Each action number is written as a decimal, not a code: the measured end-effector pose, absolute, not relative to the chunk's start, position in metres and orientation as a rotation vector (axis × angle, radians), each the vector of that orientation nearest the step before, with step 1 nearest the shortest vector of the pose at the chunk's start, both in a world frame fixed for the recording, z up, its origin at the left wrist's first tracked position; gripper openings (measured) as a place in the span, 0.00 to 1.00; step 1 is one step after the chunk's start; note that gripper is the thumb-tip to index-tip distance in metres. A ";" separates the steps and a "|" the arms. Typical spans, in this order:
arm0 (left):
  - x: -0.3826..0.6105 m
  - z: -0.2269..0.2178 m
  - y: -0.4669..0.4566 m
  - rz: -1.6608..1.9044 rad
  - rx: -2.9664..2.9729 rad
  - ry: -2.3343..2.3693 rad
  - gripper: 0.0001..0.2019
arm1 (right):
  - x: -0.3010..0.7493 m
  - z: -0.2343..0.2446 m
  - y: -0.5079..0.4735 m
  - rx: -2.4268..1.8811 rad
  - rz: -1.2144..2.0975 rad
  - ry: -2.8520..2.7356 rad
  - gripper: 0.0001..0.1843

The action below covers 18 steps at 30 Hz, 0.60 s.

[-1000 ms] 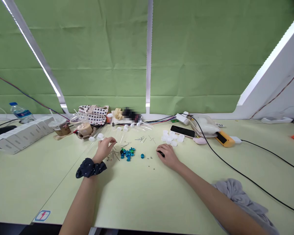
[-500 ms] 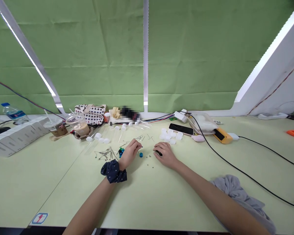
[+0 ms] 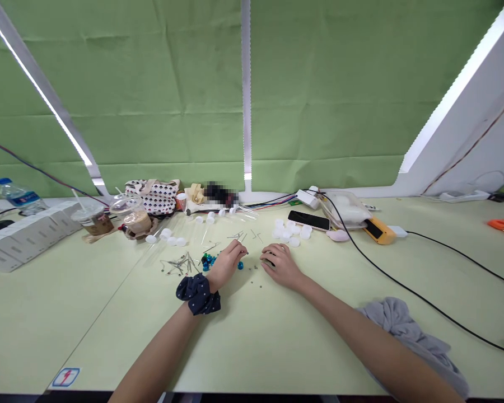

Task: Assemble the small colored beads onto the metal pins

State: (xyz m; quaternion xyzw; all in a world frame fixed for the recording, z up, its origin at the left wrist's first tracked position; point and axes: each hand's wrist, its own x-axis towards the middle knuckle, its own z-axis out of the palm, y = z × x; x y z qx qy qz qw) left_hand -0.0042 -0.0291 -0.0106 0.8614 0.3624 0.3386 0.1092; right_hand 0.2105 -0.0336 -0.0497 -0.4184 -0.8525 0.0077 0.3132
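Evidently, we had both hands close together over a pale green table (image 3: 252, 352), the head view showed, with a scatter of small parts around them. Our left hand (image 3: 225, 264) had its thumb and finger pressed together at the tips on a tiny dark piece (image 3: 247, 253), too small for us to name; so slight a thing probably called for such a pinch. Our right hand (image 3: 282, 266) rested on the tabletop, fingers bent over a dark object (image 3: 269, 262), though how firmly they closed on it we could not tell. A lone blue bead (image 3: 241, 266) lay just beside our left hand, blue and green beads (image 3: 208, 260) clustered partly behind it, and loose pins (image 3: 187, 262) fanned out farther left. Tiny metal bits (image 3: 256, 267) dotted the space near both hands, perhaps spread so that each showed singly against the pale surface. White caps (image 3: 294, 242) were grouped by a phone (image 3: 309, 220), seemingly to keep like with like, and a row of white boxes (image 3: 33, 235) stood far left, likely out of our elbows' way. As for lettering, a water bottle (image 3: 23, 198) bore a blue label whose writing was too small to read, and the boxes' print was equally illegible; a sticker (image 3: 66, 377) at the near edge showed a red, bolt-like sign in a blue frame.
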 end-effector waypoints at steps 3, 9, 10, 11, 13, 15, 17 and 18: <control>-0.004 -0.012 -0.028 0.967 2.562 1.070 0.10 | 0.211 -0.049 -0.034 -1.113 0.025 -2.247 0.08; -0.002 -0.016 -0.029 0.890 2.616 1.090 0.11 | 0.213 -0.048 -0.035 -1.177 0.019 -2.221 0.09; -0.002 -0.017 -0.030 0.885 2.617 1.086 0.11 | 0.213 -0.048 -0.035 -1.195 0.016 -2.214 0.10; -0.002 -0.017 -0.030 0.880 2.614 1.081 0.11 | 0.213 -0.048 -0.035 -1.215 0.013 -2.205 0.10; -0.003 -0.018 -0.031 0.872 2.600 1.077 0.11 | 0.214 -0.048 -0.035 -1.256 0.009 -2.187 0.11; -0.003 -0.018 -0.032 0.869 2.573 1.076 0.11 | 0.214 -0.047 -0.035 -1.292 0.007 -2.170 0.12; -0.004 -0.018 -0.032 0.876 2.528 1.068 0.13 | 0.214 -0.047 -0.034 -1.308 0.008 -2.152 0.12; -0.005 -0.018 -0.033 0.880 2.500 1.063 0.15 | 0.214 -0.047 -0.034 -1.307 0.010 -2.143 0.11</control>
